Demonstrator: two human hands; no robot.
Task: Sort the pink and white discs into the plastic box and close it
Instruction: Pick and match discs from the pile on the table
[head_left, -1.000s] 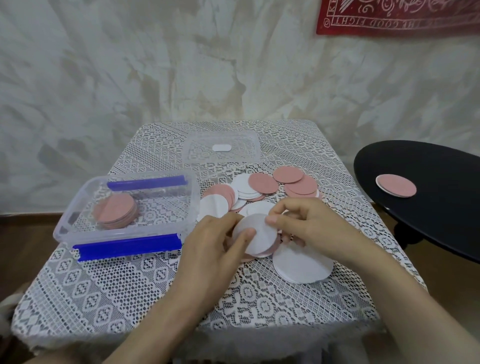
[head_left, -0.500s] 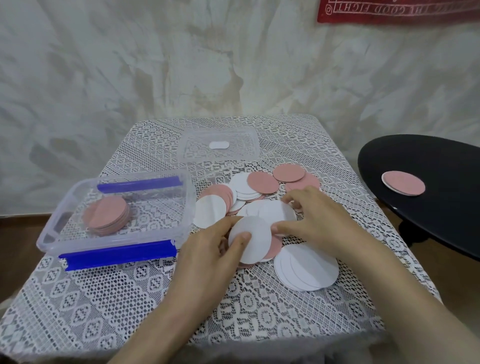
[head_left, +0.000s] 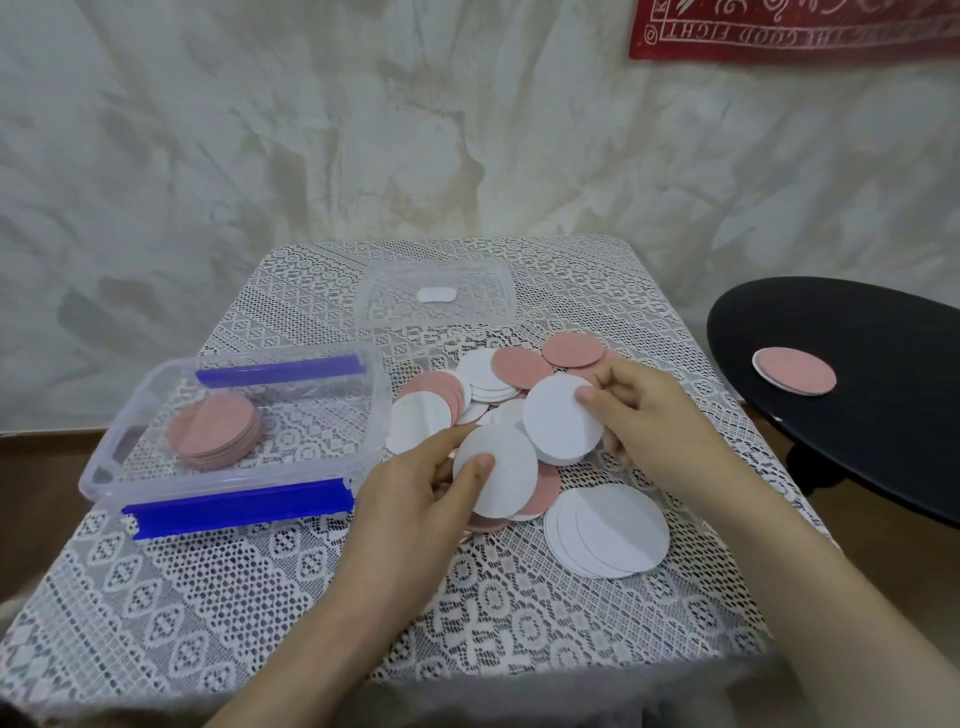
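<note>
— Two grips at centre frame: left hand (head_left: 415, 501) pinched the lower white disc (head_left: 501, 486), right hand (head_left: 652, 415) pinched the upper white disc (head_left: 558, 423).
— Plastic box (head_left: 306, 434) sat open, middle left, pink stack (head_left: 215, 428) inside.

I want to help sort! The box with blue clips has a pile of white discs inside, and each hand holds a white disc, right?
Not quite. The head view shows the pile inside the plastic box is pink discs, not white. The rest is right: the box has blue clips, the left hand holds a white disc, and the right hand holds another.
</note>
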